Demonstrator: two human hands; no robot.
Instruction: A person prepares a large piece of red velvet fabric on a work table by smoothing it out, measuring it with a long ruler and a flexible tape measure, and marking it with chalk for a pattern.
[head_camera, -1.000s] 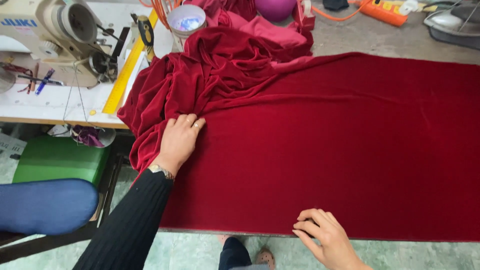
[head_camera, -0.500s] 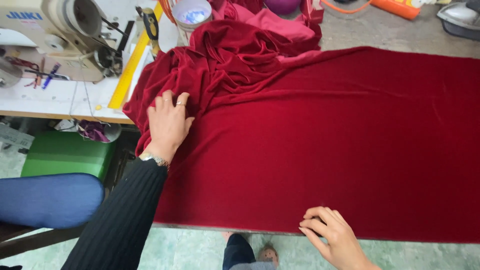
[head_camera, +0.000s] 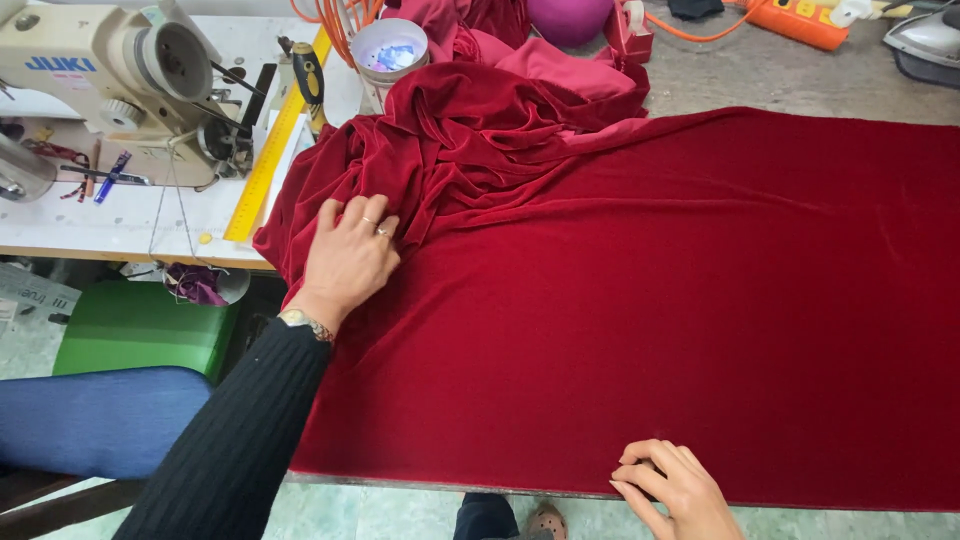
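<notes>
A large piece of dark red velvet cloth (head_camera: 650, 300) lies spread flat over the table, with a bunched heap of its folds (head_camera: 450, 140) at the far left. My left hand (head_camera: 350, 255) rests palm down on the cloth at the foot of that heap, fingers together, in a black sleeve with a wristwatch. My right hand (head_camera: 675, 490) is at the near edge of the cloth, its fingers curled and pinching the hem.
A cream sewing machine (head_camera: 120, 80) stands at the left with a yellow ruler (head_camera: 265, 165) and scissors (head_camera: 308, 80) beside it. A white cup (head_camera: 390, 55), purple ball (head_camera: 570, 18), orange power strip (head_camera: 795, 20) and iron (head_camera: 925, 45) lie at the back. A blue chair seat (head_camera: 95, 420) and green bin (head_camera: 145, 325) sit below left.
My left hand has slid up the cloth toward the bunched folds. My right hand has stayed on the near hem.
</notes>
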